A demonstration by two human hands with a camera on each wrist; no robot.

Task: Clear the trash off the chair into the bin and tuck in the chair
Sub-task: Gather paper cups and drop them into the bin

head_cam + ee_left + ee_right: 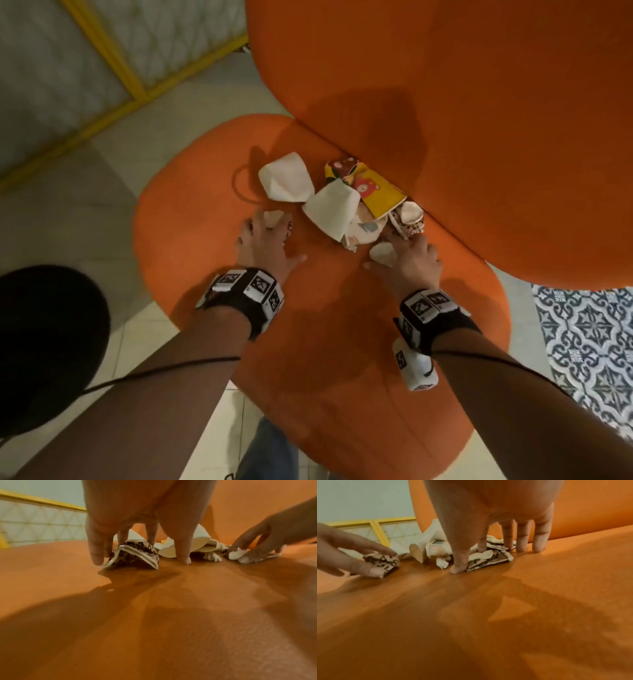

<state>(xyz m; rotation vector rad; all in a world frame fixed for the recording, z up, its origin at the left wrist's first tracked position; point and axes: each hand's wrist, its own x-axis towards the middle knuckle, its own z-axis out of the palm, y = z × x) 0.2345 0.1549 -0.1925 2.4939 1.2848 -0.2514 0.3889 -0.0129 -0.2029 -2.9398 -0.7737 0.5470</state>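
A small heap of crumpled paper trash lies on the seat of the rounded orange upholstered chair, pushed up against the seam where the seat meets the backrest. In it I see crushed white paper cups, a flattened yellow cup with cartoon bears and wadded tissue.

I have both hands down on the seat, palms facing the cushion, arms reaching forward from the bottom of the head view.

My left hand sits just left of the heap. Its fingers are spread and arched, fingertips on the seat, caging a squashed leopard-print paper cup; the thumb plants beside it. I cannot tell whether the fingers actually grip it.

My right hand sits at the heap's right edge, fingers also spread and pointing down, thumb and forefinger straddling a second flattened leopard-print paper piece.

Beyond the chair lie pale floor tiles, a yellow-framed panel and a blue-and-white patterned rug.
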